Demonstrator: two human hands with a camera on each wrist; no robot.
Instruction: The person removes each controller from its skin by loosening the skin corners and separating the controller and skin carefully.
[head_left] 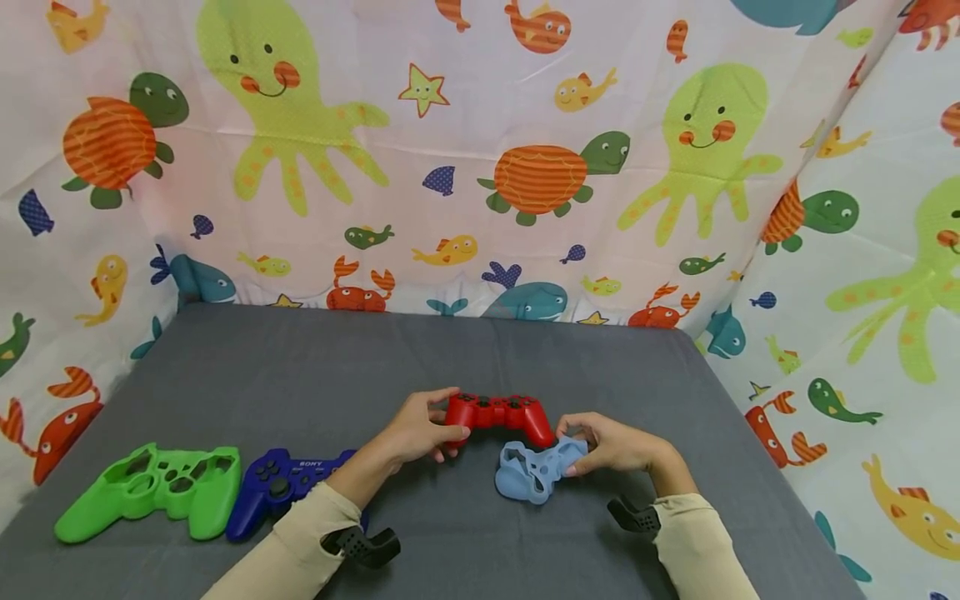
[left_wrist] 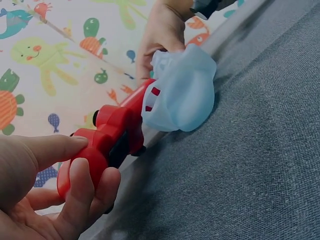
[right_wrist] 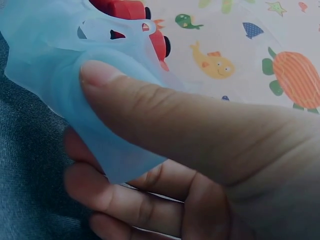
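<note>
My left hand point(head_left: 420, 429) grips the left handle of a red game controller point(head_left: 495, 412), thumb and fingers round it in the left wrist view. A light blue silicone controller cover point(head_left: 531, 473) hangs from my right hand point(head_left: 611, 442), which pinches its right end between thumb and fingers. In the right wrist view the thumb presses on the soft cover point(right_wrist: 55, 75). The cover lies just in front of the controller in the head view, and red shows through its openings in both wrist views. Whether the two touch, I cannot tell.
At the left of the grey-covered table point(head_left: 337, 358) lie a green controller cover point(head_left: 157, 492) and a dark blue controller point(head_left: 258, 500), side by side. My left forearm partly hides the blue one. A sea-animal curtain point(head_left: 450, 200) stands behind and at the sides.
</note>
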